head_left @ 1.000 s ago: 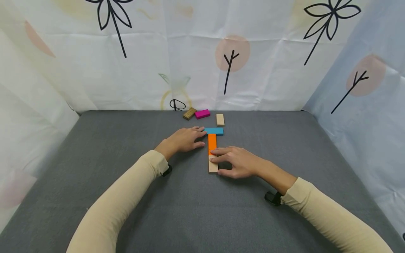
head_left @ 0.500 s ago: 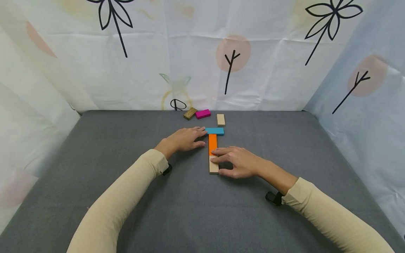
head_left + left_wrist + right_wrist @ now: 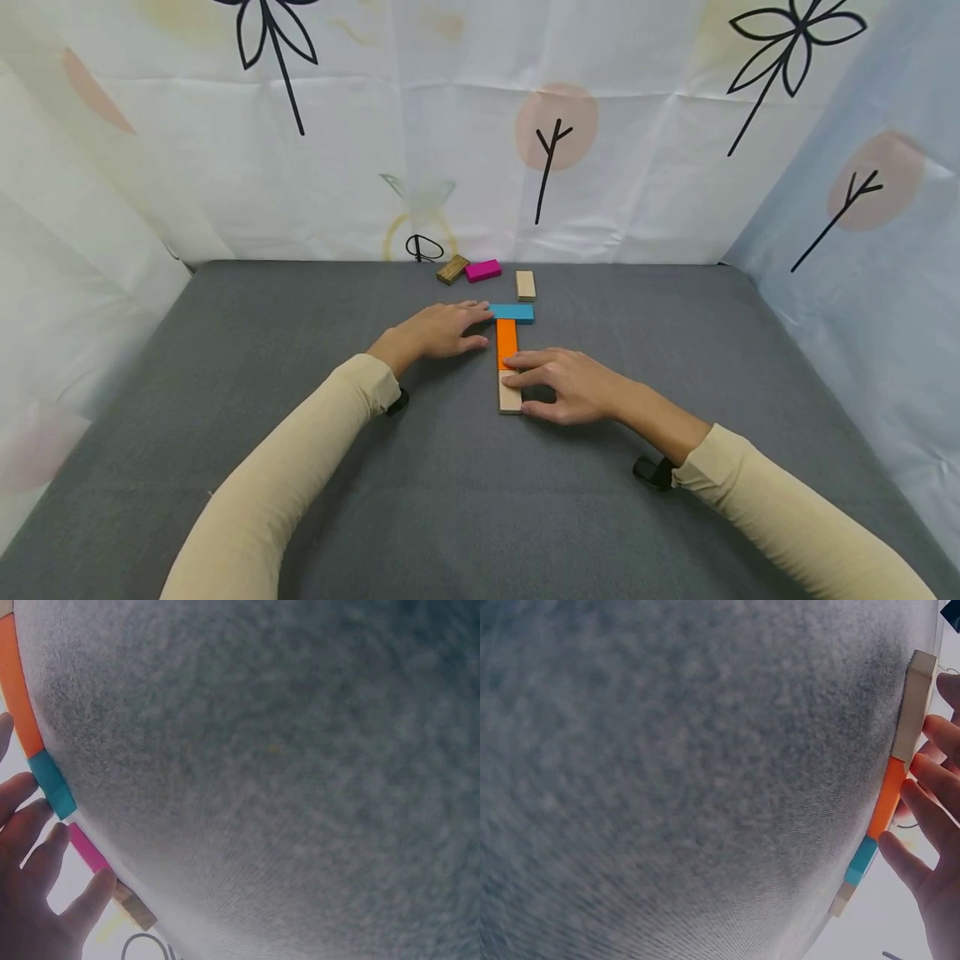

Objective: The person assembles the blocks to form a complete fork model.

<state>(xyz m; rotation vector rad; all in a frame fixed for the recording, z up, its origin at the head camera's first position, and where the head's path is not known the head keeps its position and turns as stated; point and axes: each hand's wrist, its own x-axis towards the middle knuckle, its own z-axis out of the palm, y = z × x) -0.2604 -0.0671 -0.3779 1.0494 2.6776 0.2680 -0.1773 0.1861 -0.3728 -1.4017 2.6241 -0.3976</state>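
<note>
On the grey cloth, a blue wooden block lies crosswise at the far end of an orange block. A plain wood block continues the line toward the person, so the three form a T. My left hand has its fingertips at the left end of the blue block, thumb reaching toward the orange one. From the right, my right hand rests extended fingers over the joint between orange and plain blocks, its thumb by the plain block's near right corner. Neither hand is curled round a block.
Behind the T, a second plain block lies lengthwise. Left of it are a magenta block and a dark brown block, near the table's back edge. A patterned white curtain rises behind and on both sides.
The whole scene has shifted slightly to the right in the head view. Hands and blocks keep their places relative to one another.
</note>
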